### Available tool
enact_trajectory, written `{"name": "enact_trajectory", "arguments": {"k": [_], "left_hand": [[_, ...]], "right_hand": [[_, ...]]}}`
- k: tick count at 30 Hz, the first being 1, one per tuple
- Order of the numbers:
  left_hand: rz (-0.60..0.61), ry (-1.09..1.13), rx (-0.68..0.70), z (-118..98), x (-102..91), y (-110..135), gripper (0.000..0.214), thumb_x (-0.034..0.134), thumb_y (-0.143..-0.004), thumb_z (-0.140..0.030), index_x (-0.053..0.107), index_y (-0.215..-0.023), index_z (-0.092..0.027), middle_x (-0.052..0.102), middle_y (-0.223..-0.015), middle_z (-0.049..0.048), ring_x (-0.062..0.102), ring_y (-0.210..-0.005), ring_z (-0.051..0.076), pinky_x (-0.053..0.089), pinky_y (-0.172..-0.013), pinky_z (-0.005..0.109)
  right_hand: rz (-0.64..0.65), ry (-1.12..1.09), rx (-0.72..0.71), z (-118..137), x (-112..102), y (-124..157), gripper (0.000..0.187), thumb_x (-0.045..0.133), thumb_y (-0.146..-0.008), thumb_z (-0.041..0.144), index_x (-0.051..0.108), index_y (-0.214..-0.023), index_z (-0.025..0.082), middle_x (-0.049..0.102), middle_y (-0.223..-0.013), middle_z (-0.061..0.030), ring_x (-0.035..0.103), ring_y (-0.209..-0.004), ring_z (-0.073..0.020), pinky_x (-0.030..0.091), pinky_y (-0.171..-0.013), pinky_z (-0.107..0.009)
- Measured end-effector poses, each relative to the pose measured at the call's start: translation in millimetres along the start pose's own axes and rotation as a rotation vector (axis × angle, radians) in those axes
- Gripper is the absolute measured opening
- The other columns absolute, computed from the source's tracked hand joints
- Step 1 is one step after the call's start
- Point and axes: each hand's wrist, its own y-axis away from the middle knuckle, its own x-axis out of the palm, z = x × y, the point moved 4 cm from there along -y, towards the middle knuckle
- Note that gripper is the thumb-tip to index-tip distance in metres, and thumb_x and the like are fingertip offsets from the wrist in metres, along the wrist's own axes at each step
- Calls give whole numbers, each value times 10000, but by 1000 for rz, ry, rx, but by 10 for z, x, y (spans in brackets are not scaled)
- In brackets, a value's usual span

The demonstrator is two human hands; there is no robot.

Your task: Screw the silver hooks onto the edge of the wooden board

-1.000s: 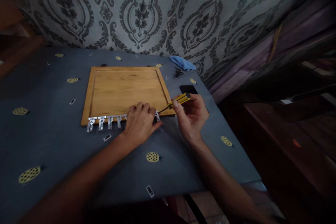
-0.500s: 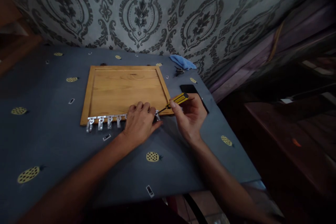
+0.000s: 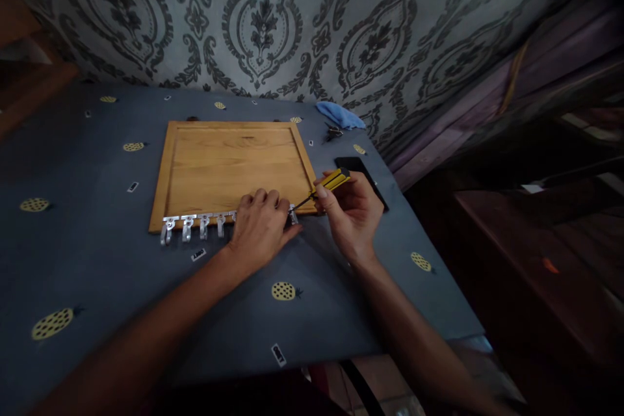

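Observation:
A square wooden panel (image 3: 229, 166) lies flat on the blue table (image 3: 97, 253). Along its near edge runs a silver metal hook rail (image 3: 195, 224) with several hooks hanging over the edge. My left hand (image 3: 260, 227) lies curled over the right part of that rail, pressing it onto the panel. My right hand (image 3: 351, 214) pinches a yellow-and-black screwdriver (image 3: 326, 185), whose tip points down-left at the rail's right end, right beside my left fingers.
A black phone (image 3: 363, 172) lies on the table just behind my right hand. A blue cloth (image 3: 338, 116) and a small dark metal item (image 3: 332, 134) sit near the patterned wall. The table's right edge drops off to dark wooden furniture (image 3: 526, 240).
My right hand has shifted the screwdriver handle slightly, its angle changing a little. My left hand and the rail have stayed put.

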Motion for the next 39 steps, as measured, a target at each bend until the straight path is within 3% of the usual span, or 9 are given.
{"name": "enact_trajectory", "arguments": {"k": [12, 30, 39], "left_hand": [[29, 8, -14, 1, 12, -8, 393, 587, -1014, -490, 684, -1190, -152, 687, -1202, 152, 586, -1181, 335, 472, -965, 473], [41, 21, -13, -5, -13, -10, 393, 586, -1016, -482, 689, -1186, -143, 688, -1206, 164, 592, -1180, 351, 477, -963, 486], [43, 9, -13, -5, -13, -1, 411, 579, -1015, -501, 684, -1190, -144, 687, -1196, 159, 585, -1182, 347, 477, -956, 479]], "right_hand": [[103, -29, -46, 40, -3, 49, 204, 733, -947, 395, 682, -1072, 242, 750, -995, -37, 679, -745, -154, 609, -677, -316], [69, -5, -13, 41, 3, 24, 174, 751, -911, 341, 645, -994, 231, 657, -816, 16, 588, -640, -125, 557, -596, -280], [70, 34, -6, 39, 8, 33, 221, 737, -930, 414, 619, -961, 228, 620, -790, 17, 564, -626, -126, 517, -546, -261]]}}
